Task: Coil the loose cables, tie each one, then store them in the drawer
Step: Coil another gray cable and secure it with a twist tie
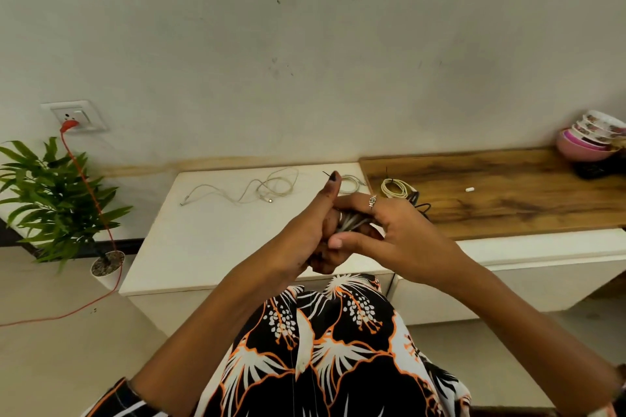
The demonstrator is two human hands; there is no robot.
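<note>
A lived-in home room — a plain painted wall (305, 44) with a scuffed wall socket (76, 117), a potted plant (61, 200) on the floor, a low white cabinet (210, 240) beside a wood-topped counter (508, 193), and stacked patterned bowls (594, 139) — household things throughout.

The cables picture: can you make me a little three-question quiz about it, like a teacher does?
1. True or false: the loose white cable on the white cabinet top is already coiled.
2. What do the left hand and right hand grip between them?
A. a bowl
B. a bundle of grey cable
C. the plant
3. Fill in: the tied cream coil lies on the ____ counter.

Key:
1. False, it lies spread out and untied.
2. B
3. wooden
</note>
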